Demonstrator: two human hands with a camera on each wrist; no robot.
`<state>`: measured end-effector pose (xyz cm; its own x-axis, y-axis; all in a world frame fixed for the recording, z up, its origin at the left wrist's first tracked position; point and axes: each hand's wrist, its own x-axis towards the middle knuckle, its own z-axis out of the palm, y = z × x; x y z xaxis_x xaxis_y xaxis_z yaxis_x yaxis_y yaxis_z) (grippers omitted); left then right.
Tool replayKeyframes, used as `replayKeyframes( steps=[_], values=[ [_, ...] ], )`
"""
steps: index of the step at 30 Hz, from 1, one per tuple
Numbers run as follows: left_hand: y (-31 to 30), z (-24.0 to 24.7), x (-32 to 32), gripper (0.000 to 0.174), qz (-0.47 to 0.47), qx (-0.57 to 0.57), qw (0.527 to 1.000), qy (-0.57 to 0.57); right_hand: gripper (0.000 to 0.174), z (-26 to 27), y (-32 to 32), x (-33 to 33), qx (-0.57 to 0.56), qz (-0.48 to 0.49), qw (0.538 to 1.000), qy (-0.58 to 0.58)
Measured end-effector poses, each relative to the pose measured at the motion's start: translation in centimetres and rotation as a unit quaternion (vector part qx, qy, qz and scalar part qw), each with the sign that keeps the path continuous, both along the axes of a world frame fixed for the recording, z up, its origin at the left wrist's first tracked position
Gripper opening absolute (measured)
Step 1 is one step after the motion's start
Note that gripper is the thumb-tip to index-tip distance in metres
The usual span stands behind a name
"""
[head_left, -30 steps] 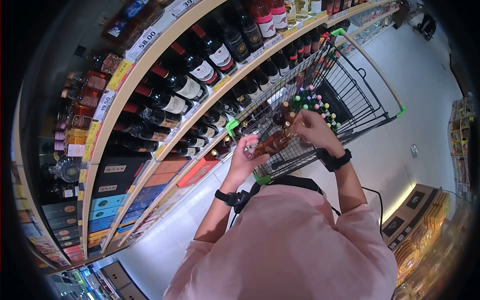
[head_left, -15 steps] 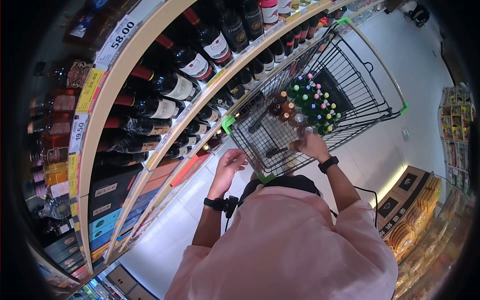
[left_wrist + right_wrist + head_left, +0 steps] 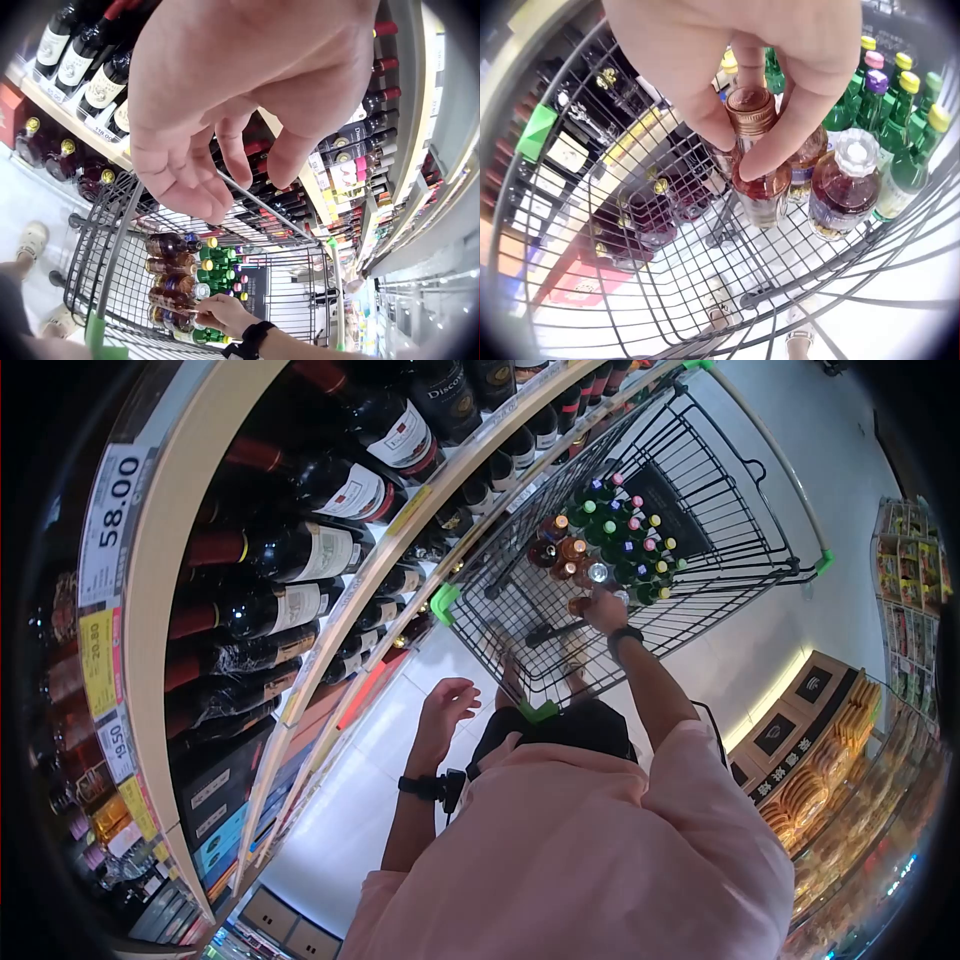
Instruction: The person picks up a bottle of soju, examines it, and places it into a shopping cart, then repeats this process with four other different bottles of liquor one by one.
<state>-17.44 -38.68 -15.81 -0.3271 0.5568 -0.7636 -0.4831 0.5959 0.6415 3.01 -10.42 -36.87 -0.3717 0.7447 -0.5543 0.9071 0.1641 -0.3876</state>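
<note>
In the right wrist view my right hand (image 3: pixel 735 60) grips an amber liquor bottle (image 3: pixel 762 196) by its neck, just below a copper screw cap. The bottle stands upright inside the wire shopping cart (image 3: pixel 443 603). Close beside it is a bottle with a clear faceted stopper (image 3: pixel 845 187), and other amber bottles (image 3: pixel 563 569) stand around it. Several green bottles (image 3: pixel 640 550) with coloured caps are grouped behind these. My left hand (image 3: pixel 446 705) hangs outside the cart, fingers loosely curled around nothing; it looms large in the left wrist view.
Along the left runs a wine shelf (image 3: pixel 400 525) with dark bottles and price tags, close to the cart's side. Tiled floor (image 3: pixel 400 700) lies below the cart. A counter with packaged goods (image 3: pixel 815 760) stands at the right.
An amber bottle held between both hands has gone down into the cart in my right hand. My left hand has let go and drawn back. The view has shifted, bringing the shelf nearer.
</note>
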Motion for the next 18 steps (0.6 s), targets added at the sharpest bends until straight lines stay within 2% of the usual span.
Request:
replayKeyframes(
  steps=[2, 5, 8, 11, 14, 18],
  values=[
    [-0.5, -0.6, -0.4, 0.02, 0.004, -0.013, 1.0, 0.0, 0.031, -1.3, 0.0, -0.7, -0.015, -0.02, 1.0, 0.007],
    [-1.4, -0.6, -0.6, 0.018, 0.01, -0.027, 1.0, -0.002, 0.026, -5.9, -0.4, 0.0, -0.016, 0.008, 0.999, 0.036],
    [-2.2, -0.8, -0.5, 0.021, 0.014, -0.039, 0.999, -0.008, 0.022, -8.1, -0.9, 0.1, -0.012, -0.038, 0.999, 0.031],
    [-2.1, -0.6, 0.0, 0.022, 0.01, -0.043, 0.999, -0.005, 0.021, -7.4, -1.3, -0.2, 0.002, -0.085, 0.996, 0.023],
    [-2.3, -0.5, 0.5, 0.022, 0.003, -0.05, 0.999, 0.005, 0.024, -8.5, -1.3, 0.5, 0.009, -0.051, 0.998, 0.022],
    [-2.7, -0.3, 1.2, 0.023, -0.012, -0.067, 0.997, 0.024, 0.018, -9.0, -0.8, 1.1, 0.036, -0.016, 0.999, 0.027]
  ],
)
